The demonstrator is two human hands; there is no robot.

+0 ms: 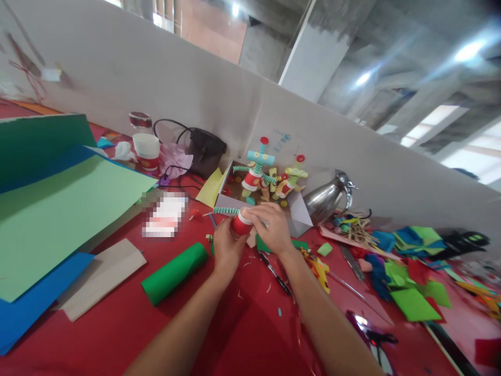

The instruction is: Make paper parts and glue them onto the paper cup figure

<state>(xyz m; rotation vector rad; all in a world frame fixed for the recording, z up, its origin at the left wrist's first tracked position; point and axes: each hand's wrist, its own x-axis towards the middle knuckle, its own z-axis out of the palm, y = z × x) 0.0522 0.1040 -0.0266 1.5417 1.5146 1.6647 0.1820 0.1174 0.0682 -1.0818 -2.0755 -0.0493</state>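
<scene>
My left hand (pixel 227 243) is wrapped round a red and white paper cup (pixel 242 223), held tilted above the table. From the cup's left side sticks out a pale green folded paper spring (pixel 226 210). My right hand (pixel 272 224) presses its fingers against the cup's upper end and right side; the fingertips partly hide it. Just behind stands an open box (pixel 299 211) with paper-cup figures in it. One figure (pixel 252 180) has a light blue head and spring arms, and another figure (pixel 287 185) has a yellow-green head.
A green paper roll (pixel 175 272) lies left of my hands, near large coloured sheets (pixel 74 209). A black pen (pixel 277 277) lies below my right hand. Behind are a metal jug (pixel 326 198), a dark bag (pixel 205 151) and another cup (pixel 146 151). Paper scraps (pixel 415 303) cover the right side.
</scene>
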